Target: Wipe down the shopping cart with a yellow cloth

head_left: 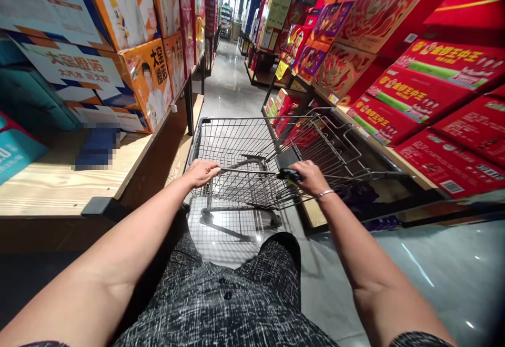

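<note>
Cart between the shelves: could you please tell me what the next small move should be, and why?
I'd gently ease the cart off the right shelf: they overlap in this view, though contact is unclear, and the left hand and right hand are on it.

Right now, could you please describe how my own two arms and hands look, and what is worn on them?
The left hand and right hand have no gloves. A thin, shiny, silver-coloured bracelet is around the right wrist; none shows on the left. Near the bottom edge, the right sleeve is short and dark with whitish flecks.
</note>
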A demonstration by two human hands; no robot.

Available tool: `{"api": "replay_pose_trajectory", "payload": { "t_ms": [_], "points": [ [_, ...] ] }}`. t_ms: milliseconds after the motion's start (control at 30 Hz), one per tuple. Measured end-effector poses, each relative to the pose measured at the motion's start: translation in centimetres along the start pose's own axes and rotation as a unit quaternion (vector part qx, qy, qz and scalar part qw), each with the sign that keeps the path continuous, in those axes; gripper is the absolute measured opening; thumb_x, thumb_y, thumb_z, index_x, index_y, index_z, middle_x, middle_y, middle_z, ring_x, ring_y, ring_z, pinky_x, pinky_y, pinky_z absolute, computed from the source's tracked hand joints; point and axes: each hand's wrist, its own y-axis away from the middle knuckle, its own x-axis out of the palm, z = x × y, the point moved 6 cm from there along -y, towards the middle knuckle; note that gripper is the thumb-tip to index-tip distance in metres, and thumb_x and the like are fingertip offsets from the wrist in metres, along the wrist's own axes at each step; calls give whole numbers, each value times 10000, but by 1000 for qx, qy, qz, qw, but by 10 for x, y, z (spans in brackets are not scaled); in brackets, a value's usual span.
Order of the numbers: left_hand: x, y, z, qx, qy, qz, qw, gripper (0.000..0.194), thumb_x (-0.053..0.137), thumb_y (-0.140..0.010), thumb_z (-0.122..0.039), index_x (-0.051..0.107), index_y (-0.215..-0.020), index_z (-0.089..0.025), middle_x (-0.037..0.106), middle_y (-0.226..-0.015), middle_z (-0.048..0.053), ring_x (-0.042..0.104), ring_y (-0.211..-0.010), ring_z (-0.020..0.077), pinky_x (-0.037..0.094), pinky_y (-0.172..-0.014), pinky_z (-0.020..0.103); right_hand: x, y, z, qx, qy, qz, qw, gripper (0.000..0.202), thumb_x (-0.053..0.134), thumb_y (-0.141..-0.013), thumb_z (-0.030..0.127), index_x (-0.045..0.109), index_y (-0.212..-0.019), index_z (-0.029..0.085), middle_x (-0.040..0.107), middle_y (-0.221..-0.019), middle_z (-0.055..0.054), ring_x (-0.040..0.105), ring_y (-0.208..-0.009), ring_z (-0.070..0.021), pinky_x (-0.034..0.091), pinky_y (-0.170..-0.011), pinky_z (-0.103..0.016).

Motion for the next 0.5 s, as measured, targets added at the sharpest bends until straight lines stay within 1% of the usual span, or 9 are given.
{"api": "replay_pose_trajectory", "payload": {
  "t_ms": [67, 100, 133, 200, 267, 333, 367, 433, 500],
  "points": [
    [-4, -1, 4, 3, 2, 7, 1000, 464, 303, -978, -541, 677, -1004, -268, 734, -1015, 12, 639, -1020, 244, 367, -962, 419, -7, 28, -37, 34, 15, -27, 999, 226, 603, -835, 217, 692, -1043, 210, 705, -1027, -69, 513, -971, -230, 339, -802, -338],
    [-5, -2, 5, -1, 1, 14, 1000, 490, 281, -982, -544, 678, -961, -258, 734, -981, 14, 643, -992, 244, 373, -956, 422, -9, 39, -49, 52, 25, -42, 997, 236, 597, -829, 204, 695, -1043, 217, 705, -1039, -70, 508, -995, -241, 332, -806, -349],
    [-6, -3, 5, -10, -3, 21, 1000, 515, 263, -984, -546, 680, -927, -251, 734, -955, 19, 644, -977, 249, 377, -956, 430, -9, 48, -55, 70, 34, -58, 995, 251, 588, -824, 185, 697, -1047, 223, 703, -1056, -72, 501, -1015, -249, 325, -812, -358],
    [-9, -5, 1, -32, -13, 19, 999, 528, 256, -985, -548, 692, -954, -252, 738, -996, 34, 632, -1029, 271, 363, -991, 461, -5, 55, -51, 95, 45, -92, 990, 292, 572, -818, 148, 697, -1068, 234, 695, -1093, -77, 487, -1038, -257, 317, -828, -375],
    [-9, -9, -12, -40, -15, 2, 999, 513, 274, -986, -547, 684, -1130, -275, 711, -1188, 50, 577, -1175, 297, 318, -1052, 497, 5, 48, -28, 97, 47, -123, 987, 316, 569, -831, 134, 694, -1097, 248, 686, -1125, -78, 472, -1059, -257, 312, -855, -387],
    [-5, -14, -31, -19, -1, 1, 1000, 532, 265, -996, -545, 608, -1316, -294, 622, -1376, 52, 500, -1293, 303, 280, -1093, 508, 21, 31, 6, 76, 46, -147, 985, 305, 572, -860, 142, 696, -1106, 272, 682, -1137, -66, 454, -1083, -254, 306, -891, -398],
    [-1, -16, -41, -3, 8, 12, 1000, 551, 241, -1004, -542, 580, -1360, -293, 595, -1414, 50, 485, -1311, 300, 279, -1097, 506, 29, 21, 24, 63, 48, -160, 984, 292, 573, -877, 152, 699, -1102, 287, 680, -1140, -56, 442, -1097, -253, 301, -913, -403],
    [7, -19, -57, 25, 24, 40, 999, 579, 184, -1018, -532, 574, -1369, -288, 603, -1405, 44, 500, -1296, 292, 297, -1087, 500, 47, 5, 54, 43, 53, -186, 980, 278, 567, -910, 175, 701, -1105, 320, 671, -1157, -36, 422, -1126, -248, 287, -959, -415],
    [13, -20, -64, 45, 39, 55, 997, 592, 138, -1028, -510, 581, -1354, -292, 614, -1389, 30, 516, -1279, 276, 306, -1080, 493, 65, -4, 75, 47, 56, -209, 975, 269, 566, -931, 205, 701, -1104, 360, 664, -1165, -23, 407, -1152, -250, 265, -999, -436]
  ]
}}
